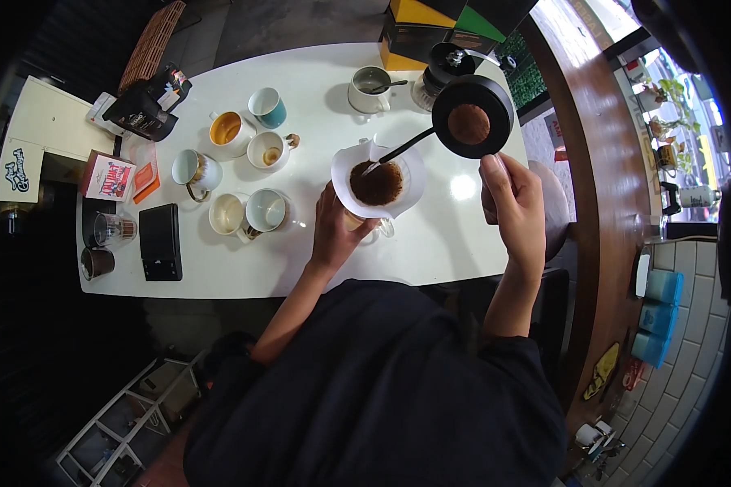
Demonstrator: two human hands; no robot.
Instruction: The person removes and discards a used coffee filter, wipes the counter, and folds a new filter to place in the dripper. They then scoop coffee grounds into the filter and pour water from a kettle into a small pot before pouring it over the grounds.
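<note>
A white paper filter with wet dark coffee grounds sits in a dripper over a partly hidden vessel. My left hand is wrapped round the vessel and dripper from the lower left. Up on the right, my right hand grips a black kettle with a copper-coloured round area on top; the handle is mostly hidden. The kettle's thin spout reaches down to the left, its tip over the grounds, with a thin pale stream there.
Several cups, among them a teal one, stand left of the dripper. A mug with a spoon and a grinder are at the back. A black scale, a red-and-white box and two glasses lie further left on the white table.
</note>
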